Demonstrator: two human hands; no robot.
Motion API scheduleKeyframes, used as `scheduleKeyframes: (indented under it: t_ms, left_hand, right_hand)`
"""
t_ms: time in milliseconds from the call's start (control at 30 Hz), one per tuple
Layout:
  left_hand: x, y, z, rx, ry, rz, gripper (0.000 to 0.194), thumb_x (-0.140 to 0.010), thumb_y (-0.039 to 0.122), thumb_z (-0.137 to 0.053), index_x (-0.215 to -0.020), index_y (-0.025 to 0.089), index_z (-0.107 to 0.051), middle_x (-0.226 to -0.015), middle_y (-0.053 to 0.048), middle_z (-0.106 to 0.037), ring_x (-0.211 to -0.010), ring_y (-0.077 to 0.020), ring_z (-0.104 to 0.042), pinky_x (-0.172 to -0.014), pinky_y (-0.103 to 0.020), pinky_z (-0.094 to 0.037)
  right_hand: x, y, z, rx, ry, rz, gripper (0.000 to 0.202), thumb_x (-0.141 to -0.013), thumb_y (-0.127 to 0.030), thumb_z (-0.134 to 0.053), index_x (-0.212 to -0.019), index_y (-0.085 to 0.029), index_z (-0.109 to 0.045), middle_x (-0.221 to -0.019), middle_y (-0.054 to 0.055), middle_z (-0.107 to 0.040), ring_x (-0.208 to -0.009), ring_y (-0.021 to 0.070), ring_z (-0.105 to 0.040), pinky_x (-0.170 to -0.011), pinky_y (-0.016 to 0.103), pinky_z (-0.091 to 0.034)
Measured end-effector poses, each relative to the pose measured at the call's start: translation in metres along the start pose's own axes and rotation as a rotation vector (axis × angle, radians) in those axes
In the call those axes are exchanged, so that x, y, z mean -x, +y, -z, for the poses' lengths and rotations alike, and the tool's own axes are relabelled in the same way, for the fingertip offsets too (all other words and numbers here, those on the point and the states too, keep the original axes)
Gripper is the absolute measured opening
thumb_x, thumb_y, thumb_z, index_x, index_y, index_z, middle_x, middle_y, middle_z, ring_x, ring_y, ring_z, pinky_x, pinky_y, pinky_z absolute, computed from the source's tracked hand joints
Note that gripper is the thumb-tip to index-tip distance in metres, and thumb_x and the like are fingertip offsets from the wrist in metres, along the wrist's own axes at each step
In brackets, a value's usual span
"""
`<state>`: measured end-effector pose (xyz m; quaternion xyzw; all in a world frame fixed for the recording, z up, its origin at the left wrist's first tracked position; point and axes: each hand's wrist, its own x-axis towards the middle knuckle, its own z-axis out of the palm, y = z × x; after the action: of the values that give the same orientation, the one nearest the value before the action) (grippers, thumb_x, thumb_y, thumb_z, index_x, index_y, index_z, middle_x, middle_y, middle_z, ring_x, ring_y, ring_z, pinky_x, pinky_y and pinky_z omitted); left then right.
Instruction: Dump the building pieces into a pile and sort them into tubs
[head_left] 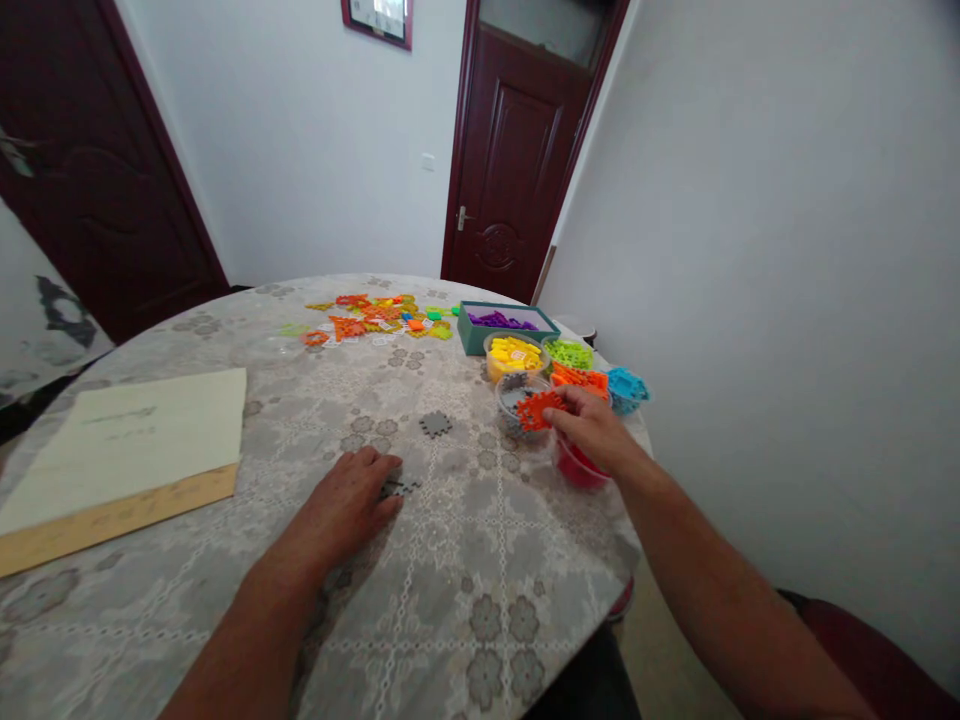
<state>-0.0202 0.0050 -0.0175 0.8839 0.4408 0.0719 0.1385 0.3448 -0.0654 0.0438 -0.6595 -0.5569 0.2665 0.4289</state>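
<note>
Pinching, right: a flat orange-red plastic piece with toothed edges [537,410] is held between thumb and fingers of the right grip [592,425], in front of a clear round tub of grey pieces [514,427]; whether that tub is touched cannot be told.
Grey, left: the left grip [354,497] is laid palm down on the cloth-covered counter [450,590], fingers slightly curled; a dark-grey toothed plastic piece [407,488] is partly covered by the fingertips. Whether it is pinched cannot be told.
Grey, loose: a flat grey toothed plastic piece [436,425] is laid between the two grips, farther out than the left.
Tubs: yellow plastic pieces [516,353], lime-green pieces [568,353], orange pieces [589,380] and light-blue pieces [628,388] are grouped around the grey tub. A red-filled tub [581,468] is seen below the right grip.
Box: purple plastic pieces [506,320] are contained in a teal rectangular box [472,338].
Heap: mixed orange, yellow and green flat pieces [367,318] are strewn toward the far edge.
Paper: a pale sheet [172,420] is placed at left, bordered by a brown strip [127,515].
</note>
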Motion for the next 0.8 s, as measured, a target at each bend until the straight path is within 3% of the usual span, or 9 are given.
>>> scheduleKeyframes:
  t_ms: [100,167,267,433,600,800]
  left_hand:
    - [0.001,-0.004,-0.001,0.031,0.026,0.004,0.046,-0.088,0.031,-0.058,-0.131,0.021,-0.067,-0.123,-0.013,-0.066,-0.118,-0.0299,-0.060,-0.107,-0.043,-0.045]
    - [0.001,-0.005,-0.003,0.035,0.039,0.007,0.045,-0.087,0.031,-0.058,-0.130,0.022,-0.067,-0.122,-0.012,-0.067,-0.115,-0.0297,-0.061,-0.105,-0.043,-0.046]
    - [-0.001,-0.006,-0.004,0.016,0.028,0.008,0.045,-0.087,0.031,-0.058,-0.131,0.021,-0.067,-0.122,-0.012,-0.067,-0.115,-0.0296,-0.062,-0.104,-0.043,-0.047]
    - [-0.002,-0.007,-0.005,-0.009,0.024,0.009,0.044,-0.089,0.033,-0.059,-0.130,0.020,-0.068,-0.121,-0.013,-0.067,-0.114,-0.0301,-0.063,-0.103,-0.043,-0.048]
    - [-0.003,-0.014,-0.011,0.003,0.040,0.018,0.048,-0.090,0.035,-0.058,-0.135,0.021,-0.065,-0.127,-0.013,-0.067,-0.121,-0.0306,-0.061,-0.108,-0.042,-0.046]
    - [0.000,-0.012,-0.009,0.029,0.038,0.048,0.060,-0.088,0.034,-0.060,-0.146,0.019,-0.054,-0.136,-0.015,-0.066,-0.129,-0.0324,-0.059,-0.112,-0.045,-0.044]
  right_hand:
    - [-0.029,0.012,0.054,0.078,0.200,0.027,0.027,-0.081,-0.034,-0.069,-0.101,-0.017,-0.068,-0.075,-0.001,-0.066,-0.057,0.0103,-0.052,-0.051,0.021,-0.039]
    - [-0.050,0.021,0.083,0.065,0.279,-0.049,0.027,-0.077,-0.031,-0.069,-0.098,-0.015,-0.068,-0.070,-0.002,-0.063,-0.054,0.0098,-0.050,-0.048,0.021,-0.038]
    - [-0.073,0.033,0.106,0.087,0.304,-0.194,0.023,-0.073,-0.026,-0.070,-0.093,-0.014,-0.069,-0.062,-0.004,-0.059,-0.050,0.0091,-0.047,-0.045,0.020,-0.035]
    - [-0.090,0.051,0.105,0.147,0.288,-0.275,0.025,-0.073,-0.021,-0.072,-0.096,-0.012,-0.073,-0.062,-0.001,-0.064,-0.049,0.0099,-0.051,-0.045,0.019,-0.036]
    - [-0.095,0.069,0.102,0.248,0.386,-0.245,0.045,-0.072,-0.018,-0.073,-0.117,-0.010,-0.072,-0.090,0.007,-0.076,-0.061,0.0120,-0.061,-0.054,0.021,-0.044]
    - [-0.086,0.077,0.103,0.338,0.465,-0.186,0.046,-0.075,-0.026,-0.071,-0.118,-0.012,-0.075,-0.107,0.012,-0.077,-0.083,0.0182,-0.069,-0.073,0.027,-0.053]
